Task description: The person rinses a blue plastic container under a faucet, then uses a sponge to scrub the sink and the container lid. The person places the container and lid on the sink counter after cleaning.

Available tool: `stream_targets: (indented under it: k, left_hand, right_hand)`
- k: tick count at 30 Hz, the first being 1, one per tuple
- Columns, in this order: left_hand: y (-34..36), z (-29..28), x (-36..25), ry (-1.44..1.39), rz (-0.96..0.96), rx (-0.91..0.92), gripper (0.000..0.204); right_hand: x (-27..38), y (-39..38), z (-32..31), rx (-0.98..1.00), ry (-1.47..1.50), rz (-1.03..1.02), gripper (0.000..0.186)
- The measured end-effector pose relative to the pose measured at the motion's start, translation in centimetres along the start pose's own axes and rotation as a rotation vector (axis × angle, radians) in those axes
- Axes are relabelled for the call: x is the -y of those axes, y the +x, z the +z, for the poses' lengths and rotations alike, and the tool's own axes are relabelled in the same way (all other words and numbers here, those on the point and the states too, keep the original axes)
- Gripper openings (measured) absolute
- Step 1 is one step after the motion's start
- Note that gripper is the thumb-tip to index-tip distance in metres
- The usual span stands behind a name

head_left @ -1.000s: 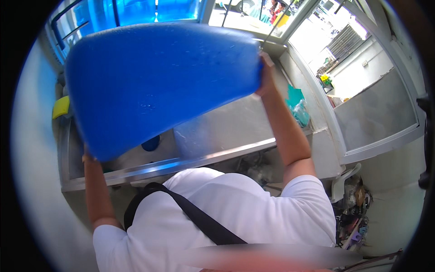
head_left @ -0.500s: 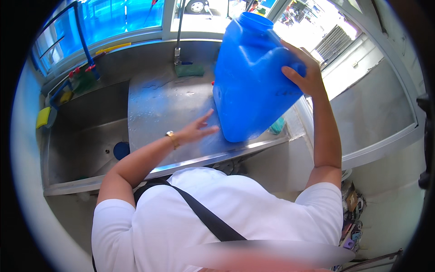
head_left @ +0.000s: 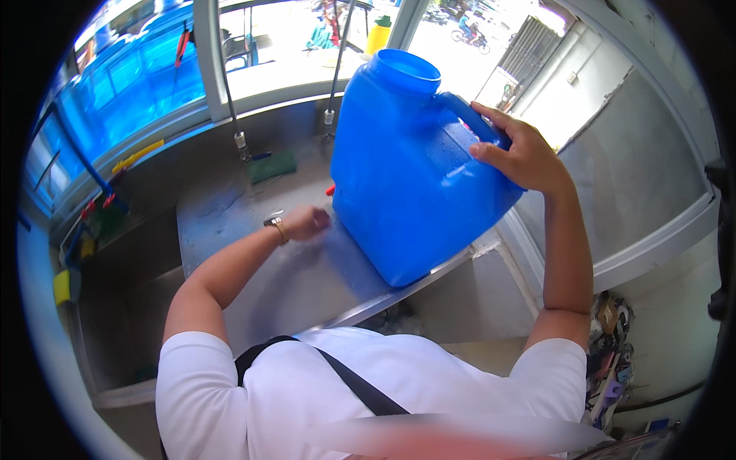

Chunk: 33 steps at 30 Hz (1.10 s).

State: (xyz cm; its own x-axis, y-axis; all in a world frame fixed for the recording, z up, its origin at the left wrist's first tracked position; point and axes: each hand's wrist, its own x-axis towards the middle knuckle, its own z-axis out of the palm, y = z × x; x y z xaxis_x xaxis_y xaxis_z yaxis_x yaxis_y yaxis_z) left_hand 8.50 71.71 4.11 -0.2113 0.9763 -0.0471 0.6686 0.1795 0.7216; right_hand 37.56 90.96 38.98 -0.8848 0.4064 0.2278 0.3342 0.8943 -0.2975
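A large blue plastic jerrycan (head_left: 406,184) stands tilted on the right part of the steel counter, its round mouth (head_left: 409,69) uncapped and facing up and away. My right hand (head_left: 525,153) grips it at the outer end of its moulded handle, thumb on the near side and fingers over the far side. Left of the jerrycan, a short gap away, is my left hand (head_left: 308,222), with its fingers curled in; they are blurred, and anything inside them is hidden. A small red piece (head_left: 330,189) shows at the jerrycan's left side.
The steel counter (head_left: 230,222) joins a deep sink (head_left: 123,307) at the left. A green scouring pad (head_left: 272,166) lies at the back, near two thin upright pipes. Yellow sponge (head_left: 62,287) sits on the sink's left rim. Windows (head_left: 307,57) line the back.
The jerrycan has turned, so its handle and mouth face me more. My left hand's fingers have gone from spread to curled. The view has shifted, with the sink now further left.
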Motion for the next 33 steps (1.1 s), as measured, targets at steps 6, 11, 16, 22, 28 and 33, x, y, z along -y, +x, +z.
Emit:
stream_targets:
  k: [6, 11, 16, 22, 28, 33]
  left_hand:
    - [11.9, -6.1, 2.5, 0.139, -0.086, -0.484, 0.040]
    - [16.6, -8.2, -2.5, -0.105, -0.126, -0.238, 0.054]
    - [22.6, -7.7, -6.5, 0.172, 0.076, -0.238, 0.055]
    - [27.8, -7.5, -7.7, 0.290, 0.139, -0.243, 0.056]
    - [28.9, -7.3, -7.8, 0.340, 0.144, -0.241, 0.057]
    - [29.3, -7.6, -7.7, 0.357, 0.139, -0.240, 0.058]
  right_hand:
    - [-0.9, -1.3, 0.7, -0.089, 0.061, -0.065, 0.079]
    - [-0.9, -1.2, 1.0, -0.147, -0.102, -0.109, 0.076]
    - [-0.9, -0.9, 0.7, -0.101, 0.009, -0.095, 0.079]
    - [-0.5, -0.8, 0.9, -0.157, 0.005, -0.134, 0.083]
    - [-0.2, -0.9, 0.5, -0.138, 0.002, -0.123, 0.083]
    - [-0.4, -0.9, 0.4, -0.112, 0.025, -0.129, 0.083]
